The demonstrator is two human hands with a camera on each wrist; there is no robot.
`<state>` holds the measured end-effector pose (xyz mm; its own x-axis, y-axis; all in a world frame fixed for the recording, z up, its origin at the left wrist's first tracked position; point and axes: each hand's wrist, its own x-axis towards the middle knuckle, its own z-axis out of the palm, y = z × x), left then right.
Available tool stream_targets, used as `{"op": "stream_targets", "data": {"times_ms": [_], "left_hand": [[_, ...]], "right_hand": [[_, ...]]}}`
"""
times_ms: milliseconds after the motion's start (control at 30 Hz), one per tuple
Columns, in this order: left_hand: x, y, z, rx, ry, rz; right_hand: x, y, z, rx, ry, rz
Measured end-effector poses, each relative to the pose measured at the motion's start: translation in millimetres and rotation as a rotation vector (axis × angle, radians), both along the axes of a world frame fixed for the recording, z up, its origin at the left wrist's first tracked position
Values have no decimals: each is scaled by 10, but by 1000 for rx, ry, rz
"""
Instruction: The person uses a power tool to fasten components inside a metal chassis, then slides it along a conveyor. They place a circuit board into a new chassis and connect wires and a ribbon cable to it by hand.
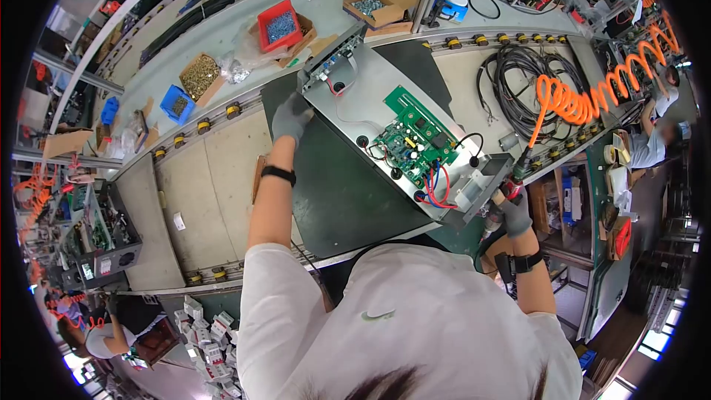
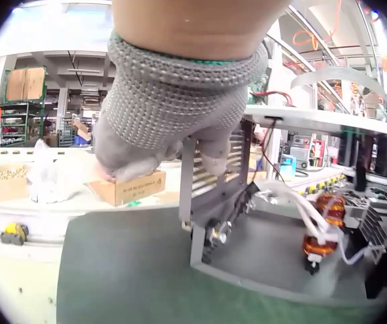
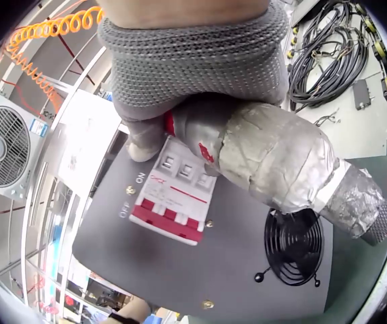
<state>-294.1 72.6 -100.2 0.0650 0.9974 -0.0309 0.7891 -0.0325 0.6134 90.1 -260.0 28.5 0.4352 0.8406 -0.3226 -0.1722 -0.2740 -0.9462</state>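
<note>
Right fingers [image 3: 145, 143], curled, are gripping a foil-wrapped power screwdriver [image 3: 268, 155]; left fingers [image 2: 214, 154] are holding the metal chassis [image 1: 381, 78] by its end.

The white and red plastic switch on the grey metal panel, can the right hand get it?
Probably yes: the grey-gloved right hand is close to the switch, and nothing covers its red part. But that hand grips a silver-wrapped power tool, so it might need a free finger.
</note>
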Motion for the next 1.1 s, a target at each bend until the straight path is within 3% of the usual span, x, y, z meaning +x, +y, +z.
{"op": "stream_targets", "data": {"times_ms": [67,133,167,233,267,300,333,367,400,433,467,567,633,667,733,767,800,867,967,1067,1100], "left_hand": [[-132,-526,-78,-106,155,153],[-337,-1132,-79,-393,268,309],[-501,-1443,-266,-439,380,395],[-627,-1925,-10,-770,395,408],[-721,-2142,-162,-811,415,376],[-829,-2361,-456,-809,493,160],[-890,-2457,-510,-906,391,33],[-896,-2601,-445,-784,349,14],[-901,-2609,-416,-763,343,33],[-886,-2580,-394,-737,333,29],[-890,-2531,-322,-731,328,56],[-846,-2440,-238,-839,401,-88],[-779,-2427,-251,-839,424,-129],[-732,-2423,-265,-839,449,-181],[-584,-2468,-260,-806,440,-204],[-506,-2480,-281,-771,433,-235],[-420,-2484,-355,-770,432,-229],[-213,-2483,-522,-734,398,-267],[264,-2491,-544,-685,334,-297],[843,-2529,-749,-549,242,-365],[1077,-2501,-842,-573,233,-429]], "right_hand": [[68,3,-141,60,26,-6],[209,51,-262,31,154,68],[181,85,-374,117,71,-10],[432,-27,-444,7,70,196],[366,-21,-456,59,100,143],[391,-24,-498,59,67,152],[394,-57,-595,29,21,79],[476,-74,-600,1,19,175],[640,-122,-797,138,39,268],[603,-158,-865,189,1,248],[412,-177,-567,158,99,310],[223,-313,-556,1,-6,288],[38,-360,-613,192,-143,89],[23,-381,-572,195,-140,96],[62,-430,-469,-11,-7,-8],[418,-528,-899,14,22,-130],[535,-570,-985,42,12,-215],[-27,-404,-192,5,-25,-438],[875,-766,-440,-119,-111,-323],[1367,-925,-327,34,-454,-594],[1440,-869,-191,64,-562,-572]]}}
